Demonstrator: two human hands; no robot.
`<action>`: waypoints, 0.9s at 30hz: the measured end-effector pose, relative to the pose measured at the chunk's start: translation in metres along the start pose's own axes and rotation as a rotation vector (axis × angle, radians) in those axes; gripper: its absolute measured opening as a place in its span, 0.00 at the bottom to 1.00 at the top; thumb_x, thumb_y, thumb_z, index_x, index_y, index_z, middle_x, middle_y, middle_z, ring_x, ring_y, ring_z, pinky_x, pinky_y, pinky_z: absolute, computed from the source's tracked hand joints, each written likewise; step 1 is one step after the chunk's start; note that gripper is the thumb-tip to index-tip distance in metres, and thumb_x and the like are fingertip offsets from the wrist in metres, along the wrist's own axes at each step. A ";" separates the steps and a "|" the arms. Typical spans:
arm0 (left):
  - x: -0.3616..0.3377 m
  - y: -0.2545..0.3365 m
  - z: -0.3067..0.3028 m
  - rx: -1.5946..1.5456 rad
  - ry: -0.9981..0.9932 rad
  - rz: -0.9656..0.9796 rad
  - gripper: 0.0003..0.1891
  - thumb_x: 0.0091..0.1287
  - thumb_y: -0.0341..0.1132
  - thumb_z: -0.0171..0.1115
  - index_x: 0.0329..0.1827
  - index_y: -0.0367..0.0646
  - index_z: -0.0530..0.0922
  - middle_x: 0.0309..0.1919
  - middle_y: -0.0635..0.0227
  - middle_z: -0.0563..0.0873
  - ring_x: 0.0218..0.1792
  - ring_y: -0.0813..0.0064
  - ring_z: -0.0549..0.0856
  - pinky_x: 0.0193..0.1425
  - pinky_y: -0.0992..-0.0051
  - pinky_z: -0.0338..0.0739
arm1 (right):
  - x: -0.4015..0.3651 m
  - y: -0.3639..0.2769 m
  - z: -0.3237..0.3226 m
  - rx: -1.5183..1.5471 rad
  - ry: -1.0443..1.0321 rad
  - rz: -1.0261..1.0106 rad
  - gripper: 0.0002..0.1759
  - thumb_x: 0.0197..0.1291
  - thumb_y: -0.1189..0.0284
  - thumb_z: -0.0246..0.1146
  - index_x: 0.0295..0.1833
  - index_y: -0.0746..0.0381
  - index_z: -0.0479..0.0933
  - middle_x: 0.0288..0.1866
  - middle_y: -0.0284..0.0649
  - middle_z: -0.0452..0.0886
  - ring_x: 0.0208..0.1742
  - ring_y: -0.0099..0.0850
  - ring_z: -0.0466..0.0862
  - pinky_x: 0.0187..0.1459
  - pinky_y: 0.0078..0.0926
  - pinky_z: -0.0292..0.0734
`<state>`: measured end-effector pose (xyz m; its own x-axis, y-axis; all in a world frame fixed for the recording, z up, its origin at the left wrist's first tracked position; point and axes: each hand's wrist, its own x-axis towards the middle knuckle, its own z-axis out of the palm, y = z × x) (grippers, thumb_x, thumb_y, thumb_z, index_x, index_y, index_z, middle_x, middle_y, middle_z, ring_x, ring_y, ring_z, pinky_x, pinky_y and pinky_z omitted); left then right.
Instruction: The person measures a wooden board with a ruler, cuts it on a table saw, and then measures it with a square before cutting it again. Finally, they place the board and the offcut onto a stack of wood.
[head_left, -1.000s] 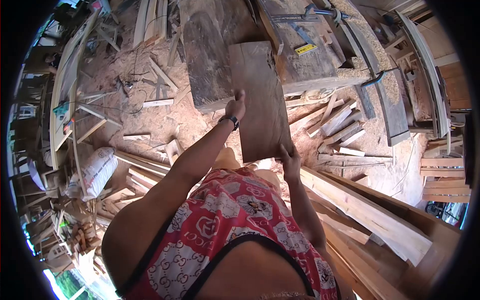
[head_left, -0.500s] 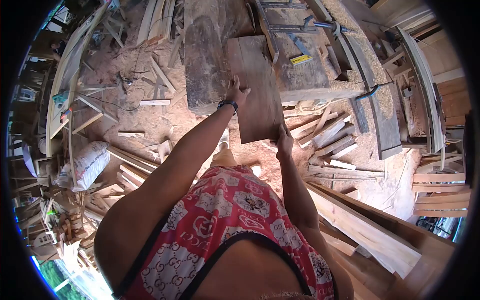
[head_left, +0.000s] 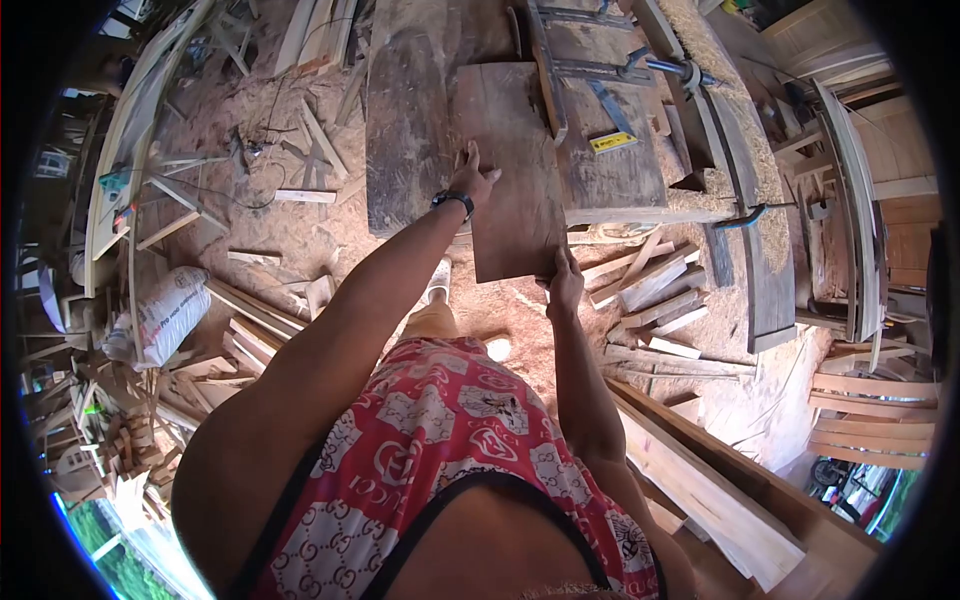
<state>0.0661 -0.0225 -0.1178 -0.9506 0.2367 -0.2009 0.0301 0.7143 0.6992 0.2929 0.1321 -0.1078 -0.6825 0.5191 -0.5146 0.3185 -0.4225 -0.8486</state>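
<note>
A flat brown board lies partly on the wooden workbench, its near end sticking out past the bench edge. My left hand rests on the board's left edge with its fingers apart and a dark watch on the wrist. At the near right corner, my right hand grips the board, some fingers hidden beneath it. A narrow wooden piece stands by the board's upper right side. Right of the board lies a square with a yellow handle.
Clamps sit at the bench's upper right. Stacked offcuts lie on the floor under its near edge. A white sack stands at the left. Long planks extend at the lower right, and loose sticks litter the floor.
The view has shifted slightly. My left hand's fingers point more upward along the board's edge. My right hand still holds the near corner.
</note>
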 end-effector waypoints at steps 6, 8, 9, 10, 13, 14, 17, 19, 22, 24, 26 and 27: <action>0.013 -0.004 -0.003 -0.020 0.000 0.037 0.49 0.70 0.49 0.62 0.83 0.42 0.40 0.80 0.38 0.46 0.80 0.44 0.51 0.82 0.61 0.54 | 0.011 0.004 0.006 -0.005 0.006 -0.025 0.26 0.72 0.57 0.59 0.64 0.67 0.75 0.40 0.43 0.84 0.25 0.30 0.84 0.27 0.26 0.82; 0.014 0.000 -0.007 -0.045 -0.005 0.039 0.49 0.70 0.49 0.62 0.83 0.42 0.40 0.79 0.38 0.46 0.80 0.43 0.51 0.82 0.61 0.54 | 0.014 0.002 0.007 -0.026 -0.001 -0.025 0.26 0.72 0.57 0.59 0.63 0.67 0.75 0.39 0.43 0.84 0.25 0.30 0.84 0.27 0.25 0.82; 0.015 0.002 -0.010 -0.075 -0.050 0.002 0.49 0.70 0.49 0.62 0.83 0.42 0.40 0.79 0.38 0.46 0.80 0.43 0.51 0.82 0.61 0.54 | 0.014 0.000 0.009 -0.018 0.007 -0.022 0.25 0.72 0.57 0.59 0.62 0.67 0.75 0.38 0.43 0.84 0.25 0.30 0.84 0.26 0.25 0.81; 0.015 0.003 -0.012 -0.104 -0.094 -0.035 0.49 0.70 0.49 0.62 0.83 0.42 0.41 0.79 0.38 0.46 0.80 0.43 0.51 0.82 0.61 0.54 | 0.013 -0.002 0.012 -0.010 0.014 -0.019 0.24 0.72 0.58 0.59 0.61 0.67 0.76 0.37 0.42 0.83 0.25 0.30 0.83 0.26 0.25 0.81; 0.019 0.004 -0.012 -0.063 -0.062 -0.041 0.49 0.70 0.50 0.62 0.83 0.42 0.40 0.80 0.39 0.47 0.79 0.43 0.52 0.82 0.60 0.55 | 0.016 -0.004 0.015 0.003 0.001 -0.030 0.23 0.73 0.59 0.58 0.59 0.68 0.76 0.35 0.43 0.83 0.24 0.29 0.82 0.25 0.26 0.80; 0.020 0.003 -0.011 -0.070 -0.059 -0.045 0.49 0.70 0.50 0.62 0.83 0.42 0.40 0.80 0.39 0.47 0.79 0.43 0.52 0.82 0.60 0.55 | 0.017 -0.005 0.016 0.008 -0.009 -0.032 0.23 0.73 0.59 0.58 0.59 0.68 0.76 0.35 0.43 0.83 0.23 0.29 0.82 0.25 0.26 0.80; 0.026 0.004 -0.013 -0.043 -0.049 -0.051 0.49 0.70 0.50 0.62 0.83 0.43 0.40 0.80 0.40 0.47 0.79 0.43 0.53 0.81 0.61 0.56 | 0.026 -0.001 0.018 -0.001 -0.015 -0.026 0.23 0.73 0.59 0.57 0.58 0.68 0.76 0.34 0.43 0.83 0.25 0.31 0.83 0.25 0.26 0.81; 0.030 0.001 -0.011 -0.010 -0.017 0.004 0.48 0.70 0.50 0.61 0.83 0.43 0.40 0.80 0.39 0.47 0.78 0.43 0.55 0.81 0.60 0.57 | 0.029 -0.003 0.020 0.008 -0.016 -0.019 0.23 0.74 0.58 0.57 0.59 0.69 0.75 0.35 0.44 0.83 0.26 0.32 0.84 0.25 0.26 0.82; 0.037 0.001 -0.012 0.001 -0.008 -0.010 0.48 0.71 0.50 0.60 0.83 0.43 0.40 0.79 0.39 0.47 0.78 0.43 0.58 0.80 0.60 0.58 | 0.031 -0.009 0.024 -0.026 -0.023 0.009 0.25 0.73 0.58 0.57 0.64 0.67 0.74 0.44 0.43 0.82 0.29 0.29 0.83 0.28 0.25 0.83; 0.039 0.003 -0.016 -0.002 -0.021 -0.017 0.48 0.71 0.51 0.60 0.83 0.44 0.40 0.79 0.39 0.47 0.77 0.43 0.58 0.80 0.60 0.59 | 0.033 -0.012 0.027 -0.032 -0.022 0.019 0.26 0.73 0.58 0.57 0.65 0.66 0.74 0.45 0.43 0.82 0.29 0.30 0.83 0.29 0.25 0.83; 0.042 0.007 -0.022 -0.006 -0.030 -0.026 0.47 0.71 0.51 0.59 0.83 0.44 0.39 0.79 0.38 0.47 0.77 0.42 0.58 0.79 0.60 0.60 | 0.036 -0.014 0.031 -0.040 -0.024 0.028 0.26 0.73 0.58 0.57 0.65 0.66 0.74 0.46 0.43 0.82 0.30 0.30 0.83 0.29 0.25 0.83; 0.045 0.006 -0.022 -0.038 -0.049 -0.026 0.48 0.71 0.51 0.60 0.83 0.44 0.39 0.79 0.37 0.46 0.77 0.42 0.59 0.79 0.60 0.60 | 0.038 -0.014 0.033 -0.027 -0.014 0.011 0.25 0.73 0.58 0.57 0.63 0.66 0.74 0.42 0.44 0.83 0.28 0.31 0.84 0.29 0.26 0.84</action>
<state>0.0169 -0.0221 -0.1069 -0.9347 0.2506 -0.2522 -0.0076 0.6952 0.7188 0.2411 0.1334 -0.1108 -0.6877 0.5043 -0.5223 0.3435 -0.4079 -0.8460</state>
